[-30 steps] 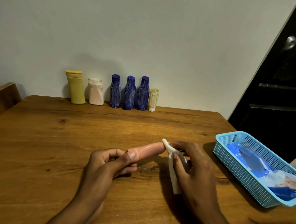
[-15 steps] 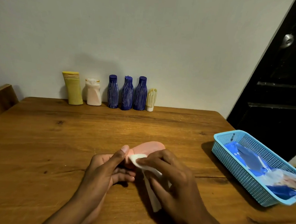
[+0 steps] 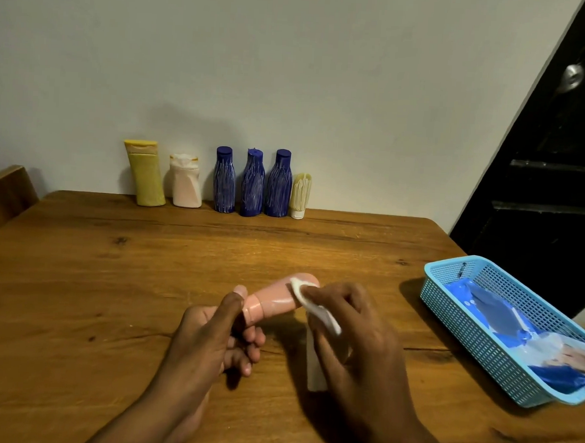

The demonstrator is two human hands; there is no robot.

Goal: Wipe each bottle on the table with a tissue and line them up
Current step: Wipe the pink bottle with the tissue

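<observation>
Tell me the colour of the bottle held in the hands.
The bottle is pale pink, seen in the head view.

Two bare forearms are showing, sleeveless, with no rings or watch; left hand [image 3: 210,335] and right hand [image 3: 356,336] are wearing nothing.

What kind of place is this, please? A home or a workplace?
Probably a room in a home. A plain wooden table stands against a bare wall, toiletry-style bottles line its back edge, and a dark door is on the right.
</observation>
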